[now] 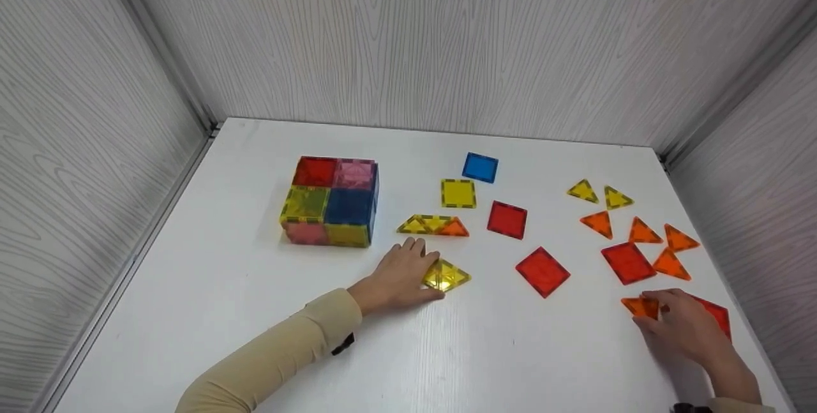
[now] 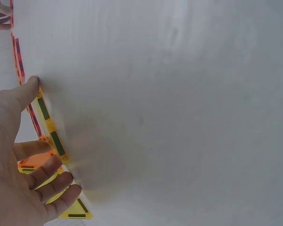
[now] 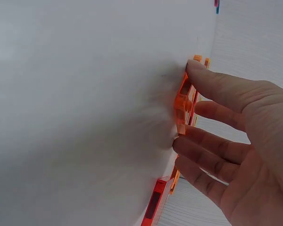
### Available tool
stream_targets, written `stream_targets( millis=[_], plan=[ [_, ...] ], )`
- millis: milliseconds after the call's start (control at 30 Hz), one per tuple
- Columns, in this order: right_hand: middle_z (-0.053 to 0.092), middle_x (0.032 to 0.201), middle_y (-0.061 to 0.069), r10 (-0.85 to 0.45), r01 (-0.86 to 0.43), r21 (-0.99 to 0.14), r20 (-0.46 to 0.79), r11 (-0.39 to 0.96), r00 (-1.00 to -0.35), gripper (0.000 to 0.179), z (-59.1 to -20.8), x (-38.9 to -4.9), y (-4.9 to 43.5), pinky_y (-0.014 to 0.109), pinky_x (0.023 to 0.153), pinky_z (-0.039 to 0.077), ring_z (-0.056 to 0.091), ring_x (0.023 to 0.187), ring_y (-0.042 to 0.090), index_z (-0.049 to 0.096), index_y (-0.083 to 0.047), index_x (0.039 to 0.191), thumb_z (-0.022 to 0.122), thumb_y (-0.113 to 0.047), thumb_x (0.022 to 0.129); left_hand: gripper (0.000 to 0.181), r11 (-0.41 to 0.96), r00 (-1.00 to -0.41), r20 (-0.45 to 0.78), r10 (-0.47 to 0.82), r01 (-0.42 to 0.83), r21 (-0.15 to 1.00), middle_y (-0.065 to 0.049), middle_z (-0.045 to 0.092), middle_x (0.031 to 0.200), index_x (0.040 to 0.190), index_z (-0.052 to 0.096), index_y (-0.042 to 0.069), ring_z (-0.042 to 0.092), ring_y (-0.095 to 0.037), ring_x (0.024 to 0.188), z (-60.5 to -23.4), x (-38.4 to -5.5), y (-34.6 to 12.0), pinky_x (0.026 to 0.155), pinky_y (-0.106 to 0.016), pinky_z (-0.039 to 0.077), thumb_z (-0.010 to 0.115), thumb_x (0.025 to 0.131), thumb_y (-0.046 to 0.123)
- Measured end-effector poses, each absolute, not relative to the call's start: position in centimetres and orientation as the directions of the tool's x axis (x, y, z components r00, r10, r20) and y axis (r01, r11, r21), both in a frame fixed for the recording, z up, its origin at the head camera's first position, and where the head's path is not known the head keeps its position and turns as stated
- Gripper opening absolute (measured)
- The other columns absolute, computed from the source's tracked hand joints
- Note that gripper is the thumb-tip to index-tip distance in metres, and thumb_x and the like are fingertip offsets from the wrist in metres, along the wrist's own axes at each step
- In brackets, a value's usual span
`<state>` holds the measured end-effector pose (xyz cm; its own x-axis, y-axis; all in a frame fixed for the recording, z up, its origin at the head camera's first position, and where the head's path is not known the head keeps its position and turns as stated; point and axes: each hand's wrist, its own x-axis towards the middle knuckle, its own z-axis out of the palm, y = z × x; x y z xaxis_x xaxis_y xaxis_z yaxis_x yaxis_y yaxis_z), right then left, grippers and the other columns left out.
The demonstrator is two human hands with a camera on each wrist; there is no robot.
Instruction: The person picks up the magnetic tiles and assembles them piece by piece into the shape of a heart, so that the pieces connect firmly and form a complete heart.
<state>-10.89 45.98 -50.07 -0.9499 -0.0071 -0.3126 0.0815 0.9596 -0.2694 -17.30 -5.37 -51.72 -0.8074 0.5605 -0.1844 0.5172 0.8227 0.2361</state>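
Note:
My left hand (image 1: pixel 402 276) pinches a pair of yellow triangle tiles (image 1: pixel 452 276), joined edge to edge, between thumb and index finger at their left side. Up close in the left wrist view, the thumb meets one end of the yellow tile edge (image 2: pixel 51 125); the other fingers lie bent beside it. On the right, my right hand (image 1: pixel 686 327) pinches an orange triangle tile (image 1: pixel 637 306) by thumb and fingers. The right wrist view shows that orange tile (image 3: pixel 181 106) edge-on. Just above the left hand lies a strip of two yellow triangles and one orange (image 1: pixel 434 225).
A block of coloured square tiles (image 1: pixel 329 201) stands at left. Blue (image 1: pixel 480 167), yellow (image 1: pixel 458 193) and red squares (image 1: pixel 507 219) lie mid-table. Several loose orange (image 1: pixel 644 232) and yellow triangles (image 1: pixel 583 191) lie at right. A red square (image 1: pixel 715 314) is partly behind the right hand.

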Motion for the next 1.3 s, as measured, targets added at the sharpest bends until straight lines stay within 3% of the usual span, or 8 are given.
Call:
stream_targets(
  millis=[267,567,700,967,1133,1300],
  plan=[
    [0.065,0.127,0.033,-0.075,-0.002,-0.285,-0.246,0.958,-0.966,0.067,-49.4,-10.9,44.9,0.047,0.079,0.061,0.064,0.098,0.035,0.064,0.006,0.135,0.083,-0.038,0.089,0.074,0.814,-0.804,-0.156,0.573,0.537,0.221,-0.014,0.056,0.135,0.149,0.055,0.015,0.051,-0.03,0.124,-51.8,-17.5,-5.2,0.11,-0.049,0.049,0.063,0.096,0.067],
    [0.07,0.125,0.022,-0.223,-0.199,-0.367,-0.024,0.909,-0.974,0.043,-49.1,-12.4,37.7,0.061,0.093,0.059,0.065,0.111,0.04,0.074,-0.004,0.125,0.085,-0.026,0.089,0.073,0.819,-0.816,-0.143,0.561,0.52,0.243,-0.015,0.056,0.137,0.145,0.058,0.015,0.053,-0.032,0.125,-51.9,-17.5,-5.5,0.114,-0.054,0.048,0.065,0.095,0.067],
    [0.07,0.123,0.014,-0.306,-0.293,-0.375,0.026,0.88,-0.952,0.04,-49.5,-13.7,33.9,0.055,0.093,0.061,0.066,0.11,0.032,0.075,-0.01,0.125,0.085,-0.027,0.09,0.074,0.829,-0.829,-0.136,0.542,0.502,0.248,-0.015,0.057,0.137,0.144,0.059,0.014,0.054,-0.032,0.127,-52.0,-17.5,-5.9,0.115,-0.055,0.047,0.065,0.094,0.068],
    [0.068,0.128,0.011,-0.446,-0.422,-0.342,0.01,0.84,-0.895,0.039,-50.2,-15.6,26.9,0.046,0.093,0.062,0.064,0.114,0.027,0.075,-0.015,0.127,0.083,-0.031,0.092,0.079,0.86,-0.859,-0.157,0.487,0.44,0.258,-0.018,0.054,0.149,0.148,0.057,0.014,0.05,-0.036,0.14,-52.1,-17.4,-6.3,0.122,-0.058,0.041,0.065,0.093,0.07],
    [0.07,0.129,0.009,-0.564,-0.538,-0.278,-0.018,0.796,-0.825,0.041,-50.5,-16.6,23.5,0.042,0.097,0.062,0.065,0.117,0.026,0.075,-0.017,0.128,0.084,-0.031,0.091,0.079,0.879,-0.884,-0.155,0.44,0.39,0.272,-0.018,0.054,0.149,0.147,0.059,0.013,0.049,-0.036,0.139,-52.0,-17.5,-6.4,0.122,-0.057,0.041,0.068,0.092,0.069],
    [0.069,0.131,0.006,-0.611,-0.576,-0.269,-0.065,0.772,-0.789,0.039,-50.9,-16.8,21.3,0.042,0.098,0.062,0.065,0.119,0.024,0.075,-0.022,0.127,0.084,-0.031,0.091,0.081,0.894,-0.903,-0.156,0.4,0.347,0.282,-0.017,0.054,0.149,0.147,0.058,0.013,0.049,-0.035,0.138,-52.0,-17.6,-6.3,0.122,-0.058,0.041,0.07,0.09,0.069]
  ],
)
